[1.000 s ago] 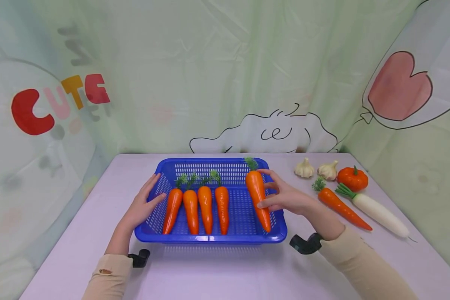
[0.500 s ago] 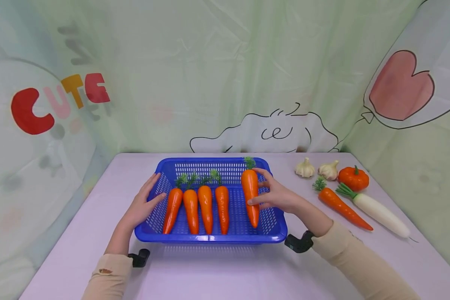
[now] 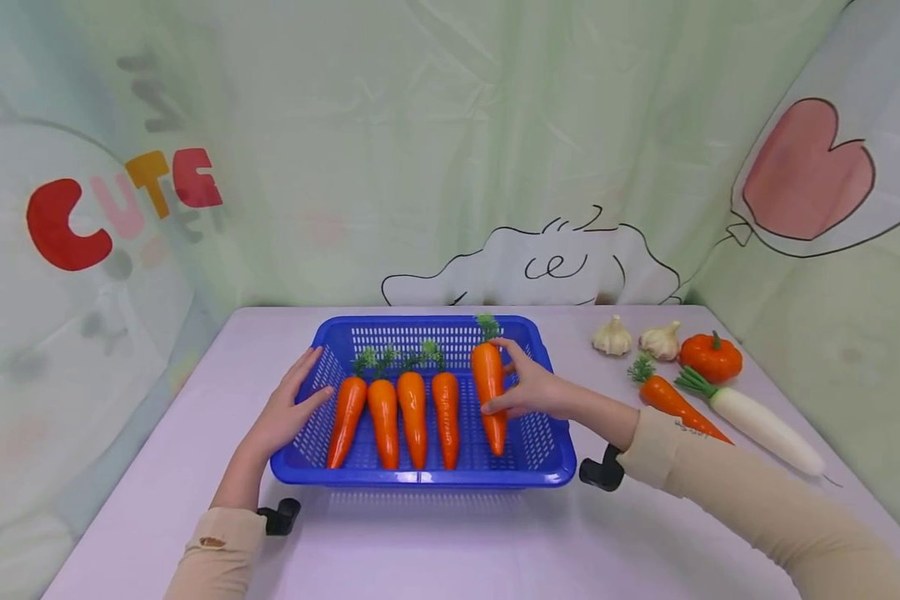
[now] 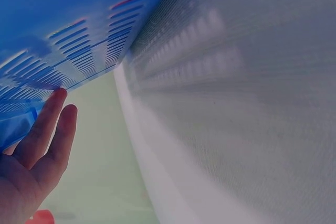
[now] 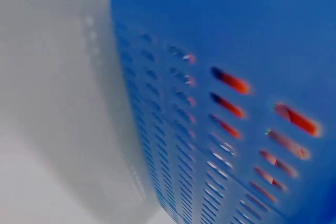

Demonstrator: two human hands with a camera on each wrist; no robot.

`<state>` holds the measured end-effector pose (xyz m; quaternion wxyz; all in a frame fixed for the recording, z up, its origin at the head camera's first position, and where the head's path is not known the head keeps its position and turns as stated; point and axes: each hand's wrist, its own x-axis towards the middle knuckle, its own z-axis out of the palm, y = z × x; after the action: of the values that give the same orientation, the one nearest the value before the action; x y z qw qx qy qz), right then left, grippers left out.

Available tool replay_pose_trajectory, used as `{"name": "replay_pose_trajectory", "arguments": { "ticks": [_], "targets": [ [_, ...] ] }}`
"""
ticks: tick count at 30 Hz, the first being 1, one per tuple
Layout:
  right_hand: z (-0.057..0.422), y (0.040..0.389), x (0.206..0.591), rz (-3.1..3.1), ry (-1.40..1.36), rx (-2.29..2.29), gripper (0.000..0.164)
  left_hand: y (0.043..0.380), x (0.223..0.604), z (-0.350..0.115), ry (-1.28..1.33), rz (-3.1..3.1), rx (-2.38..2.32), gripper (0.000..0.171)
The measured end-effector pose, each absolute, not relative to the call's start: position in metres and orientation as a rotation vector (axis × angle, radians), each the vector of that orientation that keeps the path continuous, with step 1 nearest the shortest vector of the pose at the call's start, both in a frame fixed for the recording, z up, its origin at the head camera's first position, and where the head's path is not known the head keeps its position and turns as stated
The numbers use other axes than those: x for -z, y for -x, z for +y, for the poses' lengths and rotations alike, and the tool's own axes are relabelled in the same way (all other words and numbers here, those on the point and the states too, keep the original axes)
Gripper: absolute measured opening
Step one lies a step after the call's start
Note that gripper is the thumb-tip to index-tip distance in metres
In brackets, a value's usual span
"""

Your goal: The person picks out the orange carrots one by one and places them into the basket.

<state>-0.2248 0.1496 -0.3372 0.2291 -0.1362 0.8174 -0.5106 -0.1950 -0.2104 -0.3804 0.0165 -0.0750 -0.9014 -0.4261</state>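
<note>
In the head view, a blue plastic basket (image 3: 420,477) with slotted walls holds several orange carrots (image 3: 414,421) lying side by side, green tops pointing away. My right hand (image 3: 528,387) pinches another carrot (image 3: 487,392) between thumb and fingers, over the right half of the basket. At the basket's left side, my left hand (image 3: 288,408) rests with fingers extended and thumb spread over the rim. The left wrist view shows straight fingers (image 4: 55,129) against the slotted outer wall. Only that wall, with orange glimpsed through its slots, appears in the right wrist view; the hand is hidden there.
Right of the basket lie two garlic bulbs (image 3: 612,337), a small orange pumpkin (image 3: 710,358), a white radish (image 3: 768,429) and a loose carrot (image 3: 678,404), partly covered by my right sleeve (image 3: 750,483). A printed curtain (image 3: 330,150) hangs behind the table.
My right hand has carried its carrot leftward inside the basket, from near the right wall toward the row, and the carrot has become more upright. The left hand has stayed in place.
</note>
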Motion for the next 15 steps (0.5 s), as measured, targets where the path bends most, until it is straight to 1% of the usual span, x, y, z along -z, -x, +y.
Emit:
{"name": "replay_pose_trajectory", "arguments": {
  "ticks": [8,15],
  "targets": [
    [0.136,0.235,0.358,2.249,0.36,1.307,0.093,0.196,0.381,-0.21,0.228,-2.805,1.317,0.067],
    [0.123,0.236,0.372,2.218,0.24,1.266,0.094,0.196,0.381,-0.211,0.219,-2.815,1.306,0.067]
  ]
}}
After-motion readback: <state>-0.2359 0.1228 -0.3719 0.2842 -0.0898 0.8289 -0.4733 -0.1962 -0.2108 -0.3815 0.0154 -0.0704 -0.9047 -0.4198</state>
